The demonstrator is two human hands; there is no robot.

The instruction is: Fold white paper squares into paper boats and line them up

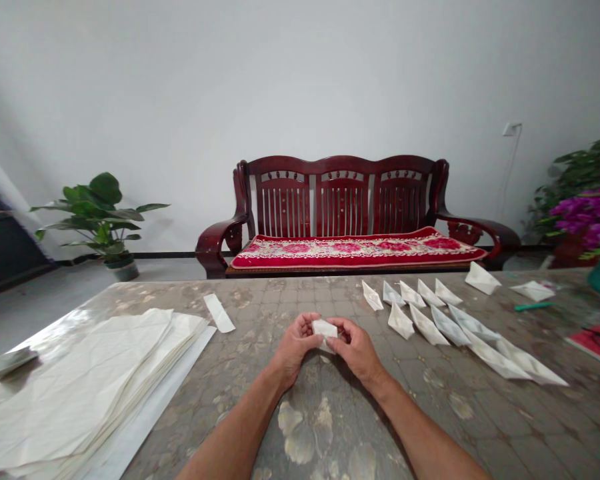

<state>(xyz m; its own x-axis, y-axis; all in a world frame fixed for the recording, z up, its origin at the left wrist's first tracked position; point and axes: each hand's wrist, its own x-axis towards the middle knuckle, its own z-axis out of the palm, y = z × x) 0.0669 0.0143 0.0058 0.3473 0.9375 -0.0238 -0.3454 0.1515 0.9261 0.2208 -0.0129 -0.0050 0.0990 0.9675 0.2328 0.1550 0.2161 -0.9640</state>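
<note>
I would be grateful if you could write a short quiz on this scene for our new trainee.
1. What do the left hand and right hand hold between them?
2. True or false: the paper boats lie on the person's left, beside the stack of paper sheets.
3. What piece of furniture stands beyond the table?

Key:
1. A small folded white paper.
2. False: the boats lie to the right of the hands, the stack to the left.
3. A dark red wooden bench with a red cushion.
</note>
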